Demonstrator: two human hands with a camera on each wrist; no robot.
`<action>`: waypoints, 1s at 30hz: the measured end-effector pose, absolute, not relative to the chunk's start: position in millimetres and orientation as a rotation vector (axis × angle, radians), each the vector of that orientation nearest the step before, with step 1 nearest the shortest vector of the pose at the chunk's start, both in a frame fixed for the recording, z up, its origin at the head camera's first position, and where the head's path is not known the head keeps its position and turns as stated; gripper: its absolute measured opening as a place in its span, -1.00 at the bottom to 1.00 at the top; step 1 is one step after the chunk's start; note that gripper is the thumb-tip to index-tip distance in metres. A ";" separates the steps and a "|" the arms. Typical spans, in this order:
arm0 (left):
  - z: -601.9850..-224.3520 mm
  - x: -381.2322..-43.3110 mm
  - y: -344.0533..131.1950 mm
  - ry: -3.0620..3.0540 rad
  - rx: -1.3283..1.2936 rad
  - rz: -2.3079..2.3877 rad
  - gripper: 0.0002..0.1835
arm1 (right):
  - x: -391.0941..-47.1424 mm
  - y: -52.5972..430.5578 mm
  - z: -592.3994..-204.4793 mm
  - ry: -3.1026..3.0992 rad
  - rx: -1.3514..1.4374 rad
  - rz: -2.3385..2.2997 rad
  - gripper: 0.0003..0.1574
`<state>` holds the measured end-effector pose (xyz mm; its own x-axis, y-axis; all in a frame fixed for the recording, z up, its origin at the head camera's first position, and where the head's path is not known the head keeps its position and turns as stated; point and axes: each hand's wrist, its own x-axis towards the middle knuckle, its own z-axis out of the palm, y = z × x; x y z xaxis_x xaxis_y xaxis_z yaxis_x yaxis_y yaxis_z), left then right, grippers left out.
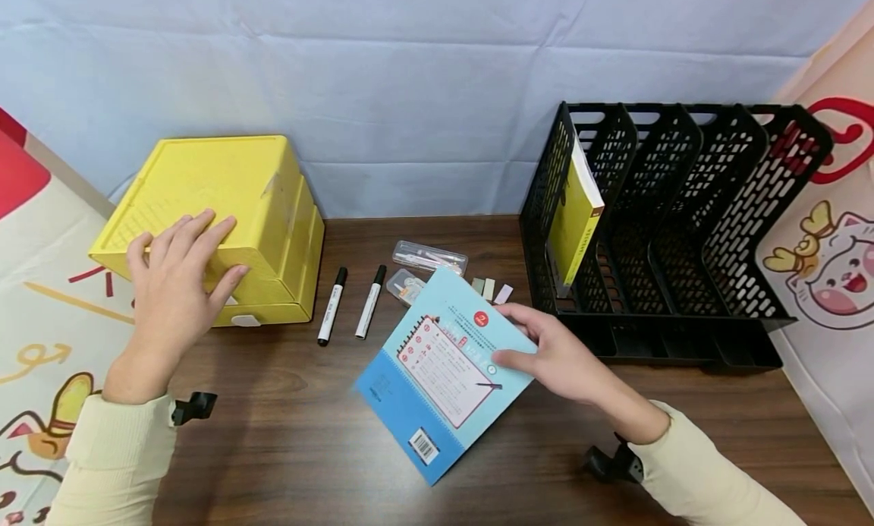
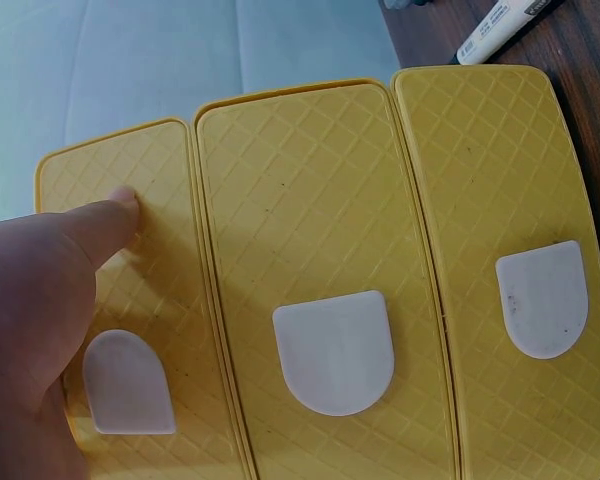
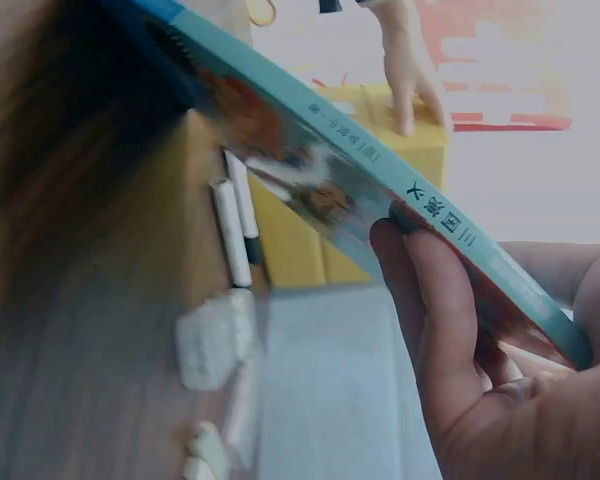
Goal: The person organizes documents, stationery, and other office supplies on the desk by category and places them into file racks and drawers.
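My left hand [image 1: 174, 283] rests on a yellow drawer box [image 1: 212, 181], fingers spread over its top near the front edge. In the left wrist view, the thumb [image 2: 105, 228] lies against one of the three drawer fronts [image 2: 300, 200], each with a white pull tab. My right hand [image 1: 556, 355] holds a thin blue book [image 1: 437, 374] by its edge, thumb on the cover shown in the head view and fingers beneath. The book hangs tilted over the table, its barcode side facing up. Its spine [image 3: 365, 150] and illustrated other cover show in the right wrist view.
Two markers [image 1: 332, 306] lie right of the box. Behind the book are a clear pen case [image 1: 430, 257], a small clear box [image 1: 404, 285] and several erasers [image 1: 488, 289]. A black file rack [image 1: 676, 207] stands at right, a yellow book [image 1: 576, 215] in its leftmost slot.
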<state>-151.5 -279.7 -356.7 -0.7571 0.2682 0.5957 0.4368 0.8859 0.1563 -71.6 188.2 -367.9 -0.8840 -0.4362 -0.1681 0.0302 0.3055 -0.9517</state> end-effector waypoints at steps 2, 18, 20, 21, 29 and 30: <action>-357.0 -151.6 -279.7 -2.468 -0.505 -0.385 -0.27 | -71.3 192.4 -360.7 2.218 -0.356 -1.587 -0.30; -357.3 -151.5 -279.9 -2.474 -0.492 -0.385 -0.28 | -57.7 222.1 -304.6 2.696 -0.358 -1.242 -0.43; -357.3 -151.5 -280.0 -2.474 -0.491 -0.383 -0.28 | -54.6 224.1 -301.2 2.763 -0.376 -1.184 -0.43; -357.3 -151.5 -280.1 -2.474 -0.491 -0.383 -0.28 | -53.0 224.8 -299.9 2.798 -0.385 -1.154 -0.42; -357.4 -151.8 -279.5 -2.471 -0.494 -0.379 -0.26 | -43.4 222.0 -299.3 2.951 -0.444 -1.015 -0.40; -357.4 -151.8 -279.4 -2.470 -0.495 -0.380 -0.26 | -42.7 221.5 -299.6 2.956 -0.450 -1.011 -0.40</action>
